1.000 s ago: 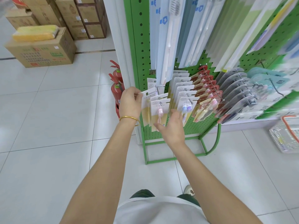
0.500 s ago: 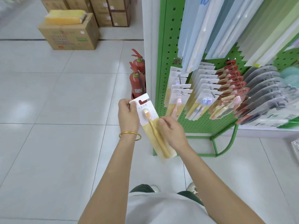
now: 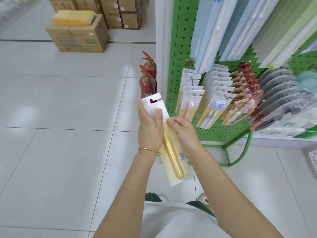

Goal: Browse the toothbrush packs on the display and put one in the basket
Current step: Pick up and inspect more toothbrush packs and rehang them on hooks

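Beside two red fire extinguishers, a shopper's left hand grips the top of a yellow toothbrush pack, thumb across its front; the right hand pinches the card's right edge; the pack is held clear of the green pegboard display; a mesh basket edges in at far right.

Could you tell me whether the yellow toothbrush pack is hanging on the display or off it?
Off it. The left hand and right hand hold the yellow toothbrush pack clear of the display, its hanger slot empty.
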